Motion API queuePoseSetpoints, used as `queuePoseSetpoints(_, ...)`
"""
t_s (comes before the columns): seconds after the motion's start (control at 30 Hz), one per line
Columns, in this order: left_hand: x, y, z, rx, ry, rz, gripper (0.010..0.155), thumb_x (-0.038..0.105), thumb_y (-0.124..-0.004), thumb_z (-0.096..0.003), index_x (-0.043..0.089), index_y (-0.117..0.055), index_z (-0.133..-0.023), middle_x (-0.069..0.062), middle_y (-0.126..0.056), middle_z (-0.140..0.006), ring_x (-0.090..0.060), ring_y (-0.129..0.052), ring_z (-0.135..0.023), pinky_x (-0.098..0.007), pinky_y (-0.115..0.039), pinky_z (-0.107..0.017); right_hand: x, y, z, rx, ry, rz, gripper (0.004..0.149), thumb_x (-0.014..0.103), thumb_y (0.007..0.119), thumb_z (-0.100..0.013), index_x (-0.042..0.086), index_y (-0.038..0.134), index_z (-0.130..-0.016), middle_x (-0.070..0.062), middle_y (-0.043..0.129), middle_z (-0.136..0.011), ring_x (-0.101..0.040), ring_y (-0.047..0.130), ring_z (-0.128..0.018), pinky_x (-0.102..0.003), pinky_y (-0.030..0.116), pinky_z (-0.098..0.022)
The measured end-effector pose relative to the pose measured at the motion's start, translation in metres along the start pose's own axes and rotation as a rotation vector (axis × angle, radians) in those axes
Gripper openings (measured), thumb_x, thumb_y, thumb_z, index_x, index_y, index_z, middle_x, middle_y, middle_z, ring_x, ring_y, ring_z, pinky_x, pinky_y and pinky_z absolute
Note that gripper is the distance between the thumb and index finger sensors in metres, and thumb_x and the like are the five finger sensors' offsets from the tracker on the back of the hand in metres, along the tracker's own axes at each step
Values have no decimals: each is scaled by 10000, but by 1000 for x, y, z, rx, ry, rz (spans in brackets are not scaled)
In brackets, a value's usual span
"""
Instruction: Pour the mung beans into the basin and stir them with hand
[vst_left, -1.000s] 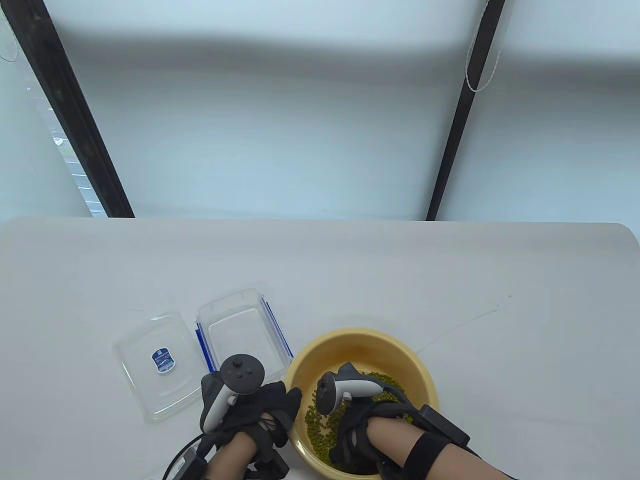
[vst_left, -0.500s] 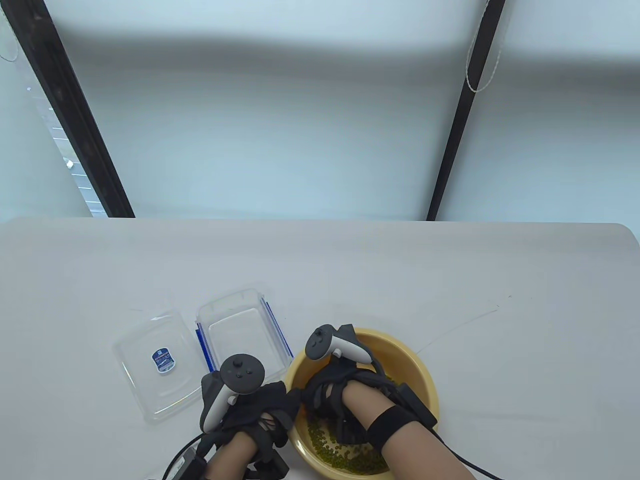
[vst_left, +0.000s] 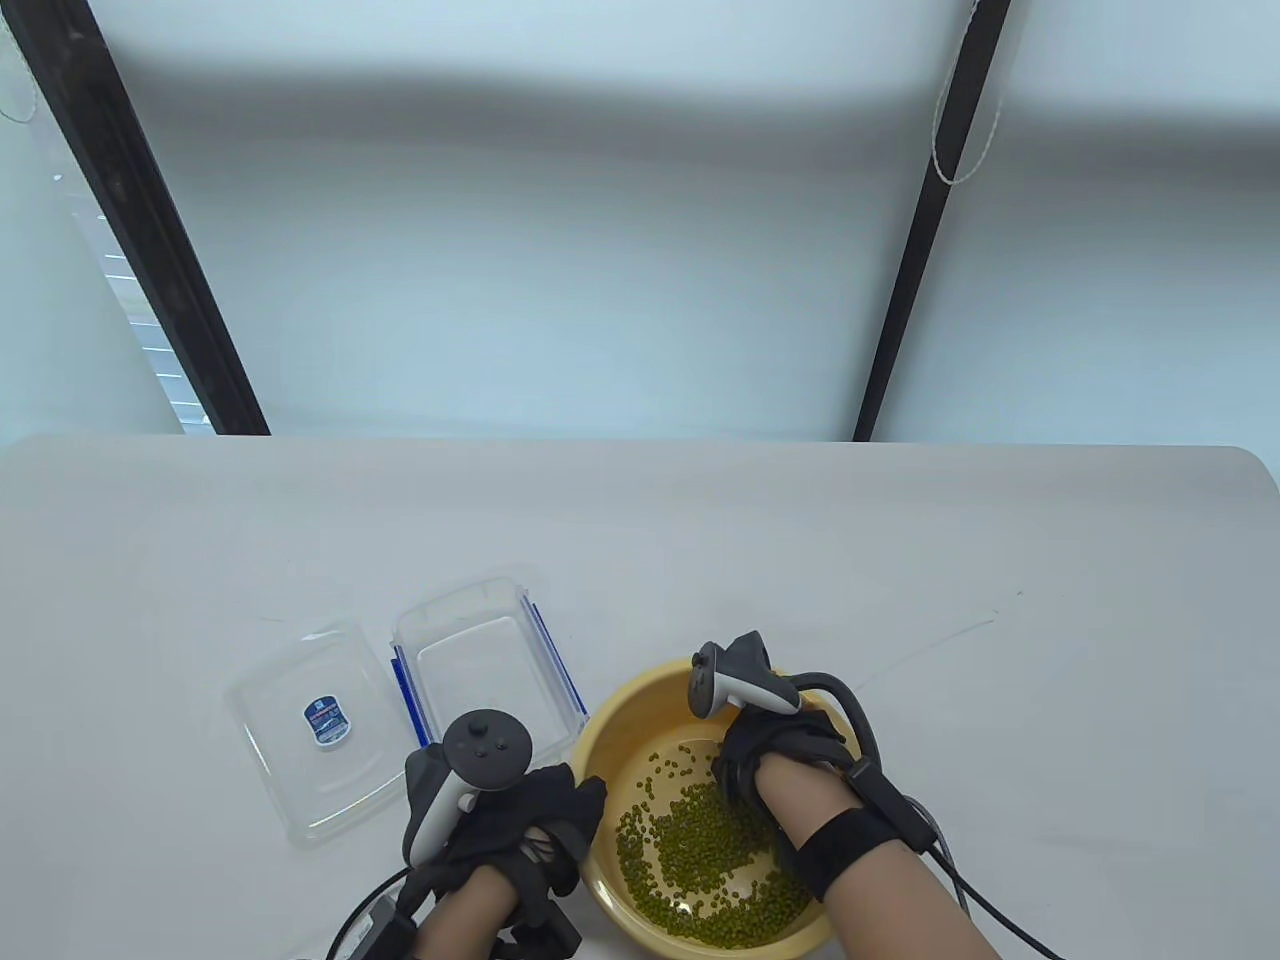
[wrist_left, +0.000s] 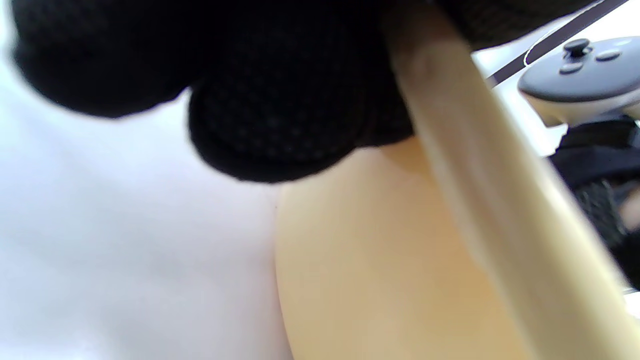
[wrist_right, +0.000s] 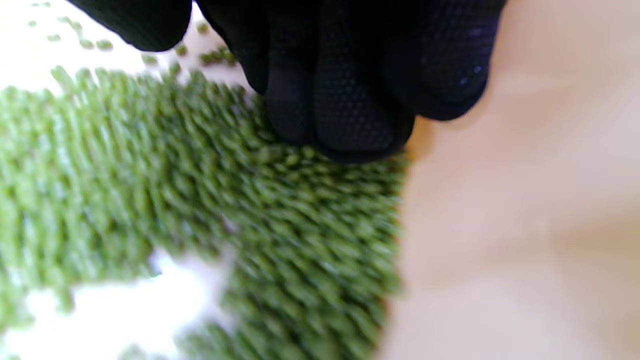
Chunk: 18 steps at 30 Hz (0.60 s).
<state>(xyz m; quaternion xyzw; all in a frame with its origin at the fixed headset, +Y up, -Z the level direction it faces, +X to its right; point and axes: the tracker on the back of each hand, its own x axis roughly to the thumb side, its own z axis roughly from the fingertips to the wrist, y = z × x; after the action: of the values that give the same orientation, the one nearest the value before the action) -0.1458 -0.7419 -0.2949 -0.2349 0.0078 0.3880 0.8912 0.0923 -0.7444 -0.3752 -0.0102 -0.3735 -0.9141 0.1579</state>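
Observation:
The yellow basin (vst_left: 606, 730) stands near the table's front edge with green mung beans (vst_left: 700, 865) heaped in its near half. My right hand (vst_left: 742, 788) reaches into the basin on its right side. Its fingers (wrist_right: 350, 115) are held together and fairly straight, tips touching the mung beans (wrist_right: 250, 225) beside the basin's inner wall (wrist_right: 510, 190). My left hand (vst_left: 585, 800) grips the basin's left rim. In the left wrist view its fingers (wrist_left: 280, 125) curl over the rim (wrist_left: 475, 150) and lie against the outer wall (wrist_left: 375, 280).
An empty clear container (vst_left: 480, 670) with blue clips stands left of the basin. Its clear lid (vst_left: 310, 730) with a blue sticker lies further left. Cables trail from both wrists off the front edge.
My right hand swept through the beans from the basin's near left side to its far right side, uncovering the heap in the near half. The left hand stayed on the rim.

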Motion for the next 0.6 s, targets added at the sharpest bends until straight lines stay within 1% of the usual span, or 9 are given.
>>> queuePoseSetpoints(0.03,0,0,0,-3,2,6,513,546,-669,-543,88,-757,-755,59,-999,-456,-90,-1087,-225,-322,-952,-194,1,4,3,16,2,36,613,540,667,-475,105,704,-905,-25,918,-756,-229,1009,-503,-334,847,-408)
queuePoseSetpoints(0.1,-1,1,0,2,3,7,511,546,-670,-544,88,-758,-755,57,-999,-454,-88,-1087,-224,-322,-952,-195,5,17,10,95,-10,110,612,544,666,-471,102,721,-890,-24,929,-736,-223,1008,-482,-321,843,-391)
queuePoseSetpoints(0.13,-1,1,0,3,3,5,511,547,-671,-543,90,-759,-754,58,-999,-453,-89,-1087,-224,-321,-952,-195,7,23,14,130,-33,128,610,544,668,-469,99,733,-880,-27,935,-726,-220,1007,-464,-316,842,-381)
queuePoseSetpoints(0.23,-1,2,0,6,5,6,511,546,-672,-543,89,-759,-754,57,-999,-452,-89,-1087,-225,-322,-952,-196,17,35,26,162,-113,136,616,543,673,-462,82,746,-864,-38,943,-707,-221,1005,-443,-321,842,-374)
queuePoseSetpoints(0.27,-1,2,0,7,5,4,510,545,-671,-544,89,-759,-754,57,-998,-452,-90,-1086,-227,-323,-952,-197,22,39,32,184,-160,132,617,543,673,-461,81,748,-863,-36,944,-706,-221,1006,-446,-324,844,-377)
queuePoseSetpoints(0.4,-1,2,0,10,5,-2,511,547,-668,-543,90,-758,-754,59,-997,-451,-90,-1086,-226,-322,-952,-197,38,50,41,280,-320,18,614,545,665,-466,83,736,-864,-31,936,-716,-226,999,-467,-336,839,-396)
queuePoseSetpoints(0.43,-1,2,0,10,5,0,510,546,-668,-543,90,-759,-753,59,-997,-452,-90,-1086,-226,-323,-952,-196,45,51,43,287,-363,1,614,546,663,-466,81,734,-861,-30,935,-713,-226,998,-471,-339,837,-399)
queuePoseSetpoints(0.5,-2,2,-1,7,0,-4,510,546,-668,-543,90,-758,-753,60,-997,-452,-89,-1087,-225,-323,-952,-196,54,51,44,301,-433,-31,613,550,654,-467,84,725,-860,-19,928,-719,-216,1003,-487,-338,841,-408)
queuePoseSetpoints(0.6,-1,2,-1,8,-2,-7,511,548,-667,-542,91,-758,-753,60,-997,-450,-90,-1086,-224,-324,-952,-196,66,46,43,332,-494,-114,614,549,648,-474,93,696,-883,-13,913,-756,-219,998,-520,-342,837,-426)
